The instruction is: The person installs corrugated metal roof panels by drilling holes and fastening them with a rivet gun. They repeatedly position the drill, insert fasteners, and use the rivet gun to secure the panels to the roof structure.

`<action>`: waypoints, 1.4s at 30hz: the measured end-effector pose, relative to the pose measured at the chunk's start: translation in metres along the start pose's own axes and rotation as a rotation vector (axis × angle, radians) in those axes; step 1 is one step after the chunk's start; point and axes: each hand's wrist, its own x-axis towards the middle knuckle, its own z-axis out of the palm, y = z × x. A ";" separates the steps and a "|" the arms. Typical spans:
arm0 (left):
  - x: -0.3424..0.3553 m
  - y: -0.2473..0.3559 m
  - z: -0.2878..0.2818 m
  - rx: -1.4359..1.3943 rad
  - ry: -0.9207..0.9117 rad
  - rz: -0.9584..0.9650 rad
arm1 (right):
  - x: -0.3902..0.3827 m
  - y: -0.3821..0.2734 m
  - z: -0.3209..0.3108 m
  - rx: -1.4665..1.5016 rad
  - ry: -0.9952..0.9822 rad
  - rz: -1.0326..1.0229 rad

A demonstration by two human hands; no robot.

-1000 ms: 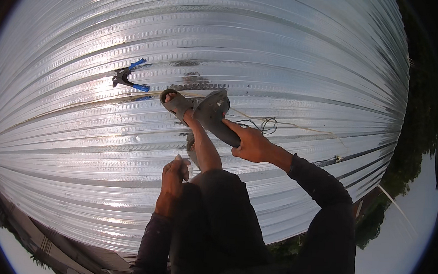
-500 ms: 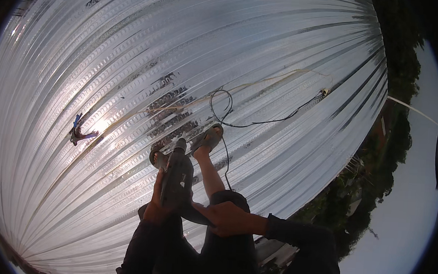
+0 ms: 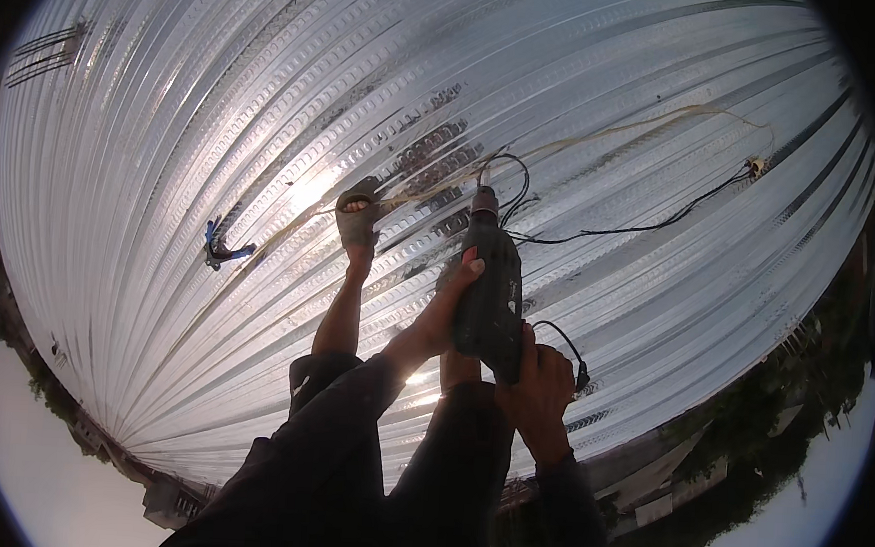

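Beyond the rope (image 3: 693, 109), the roof (image 3: 612, 44) lies open; right of the drill (image 3: 489, 302), black cable (image 3: 620, 232) obstructs; toward the left edge, a clamp (image 3: 222, 254).

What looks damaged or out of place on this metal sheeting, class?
Dark blotches mar the silvery metal sheeting near the drill; they look odd because they break its mostly bright surface. Whether stain or damage, I cannot tell.

Left hand (image 3: 445, 306) ahead of right hand (image 3: 539, 382)

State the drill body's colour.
Black or very dark grey; the drill shows best in the head view, the only one.
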 end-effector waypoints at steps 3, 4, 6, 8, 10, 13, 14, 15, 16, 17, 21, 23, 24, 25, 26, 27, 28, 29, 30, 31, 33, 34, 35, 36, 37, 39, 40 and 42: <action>0.054 0.026 -0.030 0.515 0.147 0.046 | 0.028 0.009 0.020 0.236 -0.083 0.341; 0.074 0.038 -0.053 0.709 0.206 -0.085 | 0.035 0.014 0.028 0.334 -0.094 0.486; 0.113 0.076 -0.129 0.874 0.272 0.055 | 0.041 0.025 0.057 0.555 0.002 0.688; 0.166 0.120 -0.243 1.033 0.450 0.371 | 0.037 0.032 0.074 0.768 0.031 0.872; 0.201 0.172 -0.335 1.329 0.561 0.709 | 0.014 0.042 0.098 0.897 0.053 1.074; 0.230 0.218 -0.344 1.410 0.768 0.770 | -0.025 0.051 0.126 0.879 0.057 1.143; 0.237 0.228 -0.318 1.399 0.897 0.547 | -0.029 0.049 0.128 0.848 0.048 1.184; 0.241 0.254 -0.330 1.494 0.911 0.567 | -0.024 0.043 0.128 0.858 0.026 1.182; 0.251 0.265 -0.340 1.549 0.945 0.573 | -0.027 0.038 0.133 0.862 0.067 1.137; 0.265 0.271 -0.342 1.606 0.965 0.571 | -0.032 0.034 0.138 0.856 0.111 1.104; 0.300 0.257 -0.319 1.578 1.085 0.570 | -0.050 0.032 0.131 1.060 0.120 1.257; 0.295 0.265 -0.307 1.791 1.042 0.530 | -0.050 0.036 0.125 1.132 0.085 1.184; 0.290 0.278 -0.317 1.734 0.999 0.586 | -0.050 0.042 0.123 1.179 0.049 1.119; 0.287 0.291 -0.327 1.680 0.946 0.642 | -0.037 0.043 0.115 1.186 0.027 1.146; 0.288 0.280 -0.312 1.374 0.945 0.639 | -0.044 0.047 0.108 1.168 0.042 1.143; 0.287 0.257 -0.297 1.375 0.800 0.726 | -0.054 0.052 0.105 1.155 0.057 1.137; 0.281 0.224 -0.266 1.365 0.636 0.788 | -0.061 0.052 0.096 1.142 0.078 1.145; 0.265 0.197 -0.234 1.346 0.485 0.845 | -0.052 0.051 0.079 1.114 0.018 1.119; 0.251 0.173 -0.198 1.123 0.535 0.581 | -0.053 0.053 0.068 1.152 0.002 1.090; 0.235 0.150 -0.164 0.895 0.620 0.341 | -0.055 0.058 0.057 1.190 -0.015 1.054; 0.215 0.100 -0.104 0.784 0.462 0.194 | -0.049 0.064 0.030 1.253 0.118 0.845; 0.207 0.083 -0.076 0.752 0.430 0.175 | -0.046 0.067 0.009 1.376 0.065 0.863; 0.202 0.064 -0.047 0.723 0.391 0.149 | -0.039 0.065 -0.009 1.504 0.088 1.014; 0.200 0.052 -0.018 0.558 0.419 0.117 | -0.039 0.071 -0.022 1.490 0.090 1.016; 0.199 0.038 0.012 0.394 0.451 0.087 | -0.041 0.078 -0.034 1.475 0.096 1.024; 0.201 0.021 0.045 0.529 0.374 0.118 | -0.057 0.098 -0.046 1.127 0.069 0.770; 0.206 0.014 0.059 0.642 0.347 0.149 | -0.051 0.107 -0.063 1.059 0.076 0.760; 0.213 0.002 0.078 1.008 0.277 0.285 | -0.034 0.123 -0.101 0.917 0.071 0.736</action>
